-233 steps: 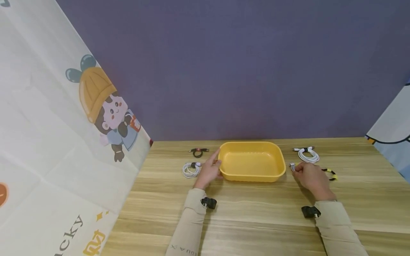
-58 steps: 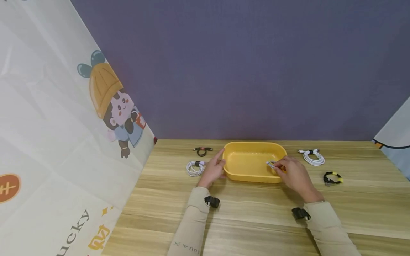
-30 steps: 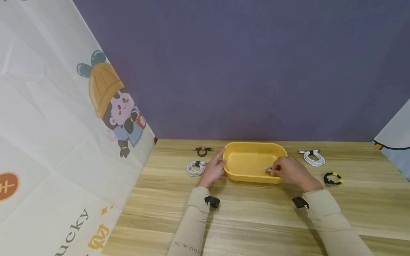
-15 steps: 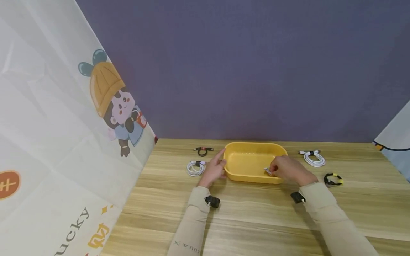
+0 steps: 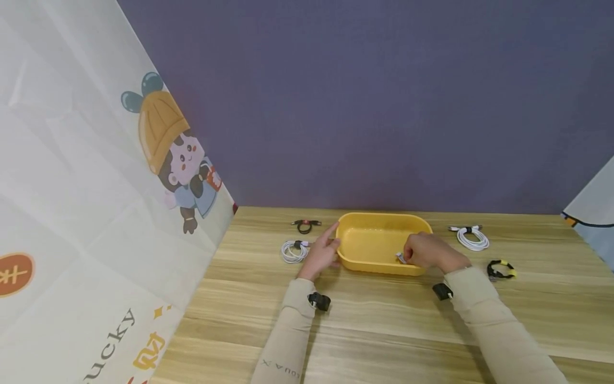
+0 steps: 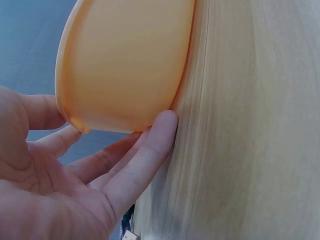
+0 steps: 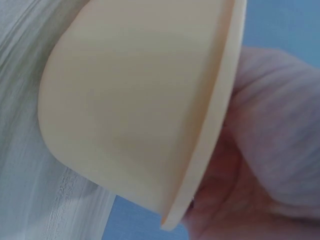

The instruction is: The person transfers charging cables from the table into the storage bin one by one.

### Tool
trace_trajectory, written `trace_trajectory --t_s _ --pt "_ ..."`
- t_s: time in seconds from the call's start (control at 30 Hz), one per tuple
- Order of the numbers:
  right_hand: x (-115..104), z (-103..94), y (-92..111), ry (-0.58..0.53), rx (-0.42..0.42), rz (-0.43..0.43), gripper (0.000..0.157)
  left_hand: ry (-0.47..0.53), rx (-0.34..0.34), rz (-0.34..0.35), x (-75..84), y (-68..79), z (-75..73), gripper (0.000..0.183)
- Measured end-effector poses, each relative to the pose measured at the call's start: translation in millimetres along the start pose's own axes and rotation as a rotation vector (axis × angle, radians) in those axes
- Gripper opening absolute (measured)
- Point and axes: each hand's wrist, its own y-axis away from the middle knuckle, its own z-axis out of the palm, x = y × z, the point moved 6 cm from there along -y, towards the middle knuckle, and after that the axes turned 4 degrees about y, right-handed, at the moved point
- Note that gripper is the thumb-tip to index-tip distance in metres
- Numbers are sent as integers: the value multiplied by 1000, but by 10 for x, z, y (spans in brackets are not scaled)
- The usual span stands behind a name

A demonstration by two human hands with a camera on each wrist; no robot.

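Right hand [image 5: 427, 252] holds a pale cable [image 5: 400, 258] low inside a yellow tray [image 5: 366, 246] on my remote feed; left hand [image 5: 321, 257] rests against the tray's left end.
I see the right fingers curled over the tray's right end, pinching the cable with its tip poking out near the front wall; in my right wrist view the tray's wall hides the fingertips. The left fingers are spread, their tips touching the tray's end. On the wood-grain tabletop [image 5: 384, 325], I have a black cable with a red tie [image 5: 305, 223] lying behind a coiled white cable [image 5: 290, 260] just beside the left hand. Right of the tray lie a second white coil [image 5: 474, 246] and, nearer the person, a black-and-yellow loop [image 5: 502, 276].
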Motion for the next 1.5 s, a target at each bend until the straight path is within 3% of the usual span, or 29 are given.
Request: trace_trajectory --t_s 0.63,0.8,1.13,1.5 --pt "39 56 -73 29 -103 30 21 14 -7 -4 0 -17 15 54" --pt "44 62 -77 21 -132 39 22 23 -8 0 -11 -25 22 53" --pt "14 80 -100 -41 -170 -27 30 25 -9 -1 -40 -46 29 53" --pt "31 9 -47 -121 -116 -46 34 34 -7 2 -17 -39 25 53"
